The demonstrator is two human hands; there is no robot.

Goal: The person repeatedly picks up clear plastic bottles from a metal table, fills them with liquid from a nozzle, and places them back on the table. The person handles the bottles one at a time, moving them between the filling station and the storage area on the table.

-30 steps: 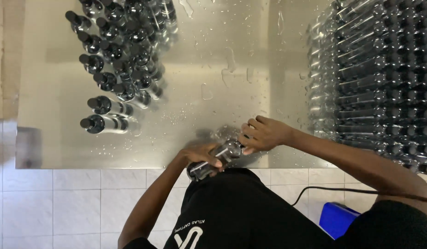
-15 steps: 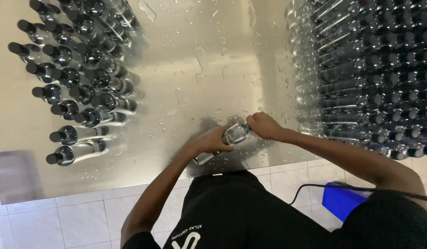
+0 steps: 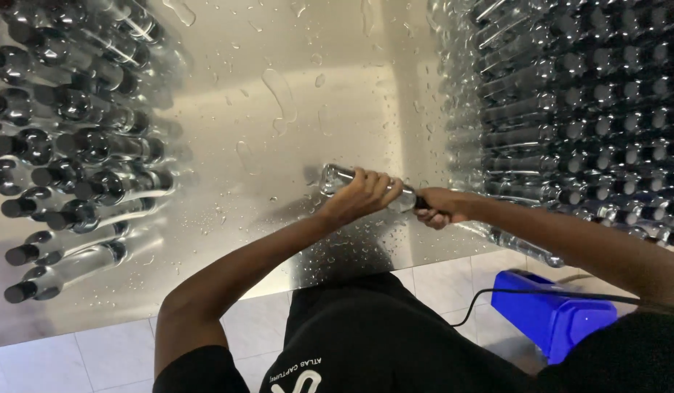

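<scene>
wet steel table (image 3: 279, 94) | white tiled floor (image 3: 82, 356) | hands probably on clear bottle (image 3: 337, 177)

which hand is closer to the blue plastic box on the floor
Right. The right hand grips the dark cap end of the clear plastic bottle, above the blue plastic box; the left hand wraps the bottle's body, farther off.

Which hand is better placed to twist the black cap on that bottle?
Right. The right hand is already wrapped around the black cap end of the clear bottle, while the left hand grips the bottle's body, lying sideways over the wet steel table, likely steadying it.
</scene>
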